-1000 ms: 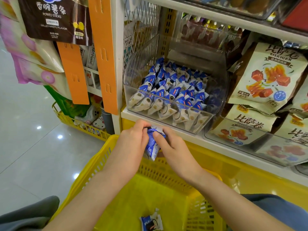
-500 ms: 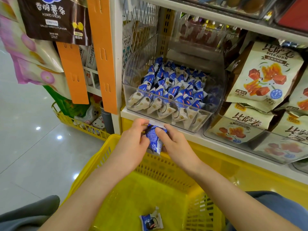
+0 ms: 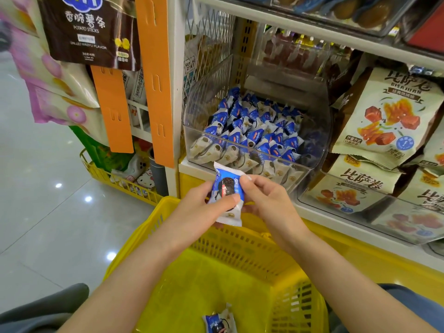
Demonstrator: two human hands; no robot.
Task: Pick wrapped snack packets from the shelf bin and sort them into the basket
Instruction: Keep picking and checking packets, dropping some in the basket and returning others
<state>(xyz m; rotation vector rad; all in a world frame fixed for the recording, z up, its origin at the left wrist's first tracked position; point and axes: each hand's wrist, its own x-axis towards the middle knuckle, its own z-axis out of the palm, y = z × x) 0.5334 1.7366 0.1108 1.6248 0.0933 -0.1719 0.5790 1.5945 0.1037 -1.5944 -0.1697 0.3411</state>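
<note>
The held packet (image 3: 227, 191) was blue and white, with a dark round biscuit printed on it. The basket (image 3: 240, 251) was bright yellow, its walls slotted. The strips (image 3: 153, 80) were orange, the bags (image 3: 389, 111) cream, printed red and orange.

Views: one, head-worn | Facing: forward and down | Range: close over yellow basket (image 3: 240, 251), shelf bin (image 3: 310, 162) just ahead | Overlap: none
</note>
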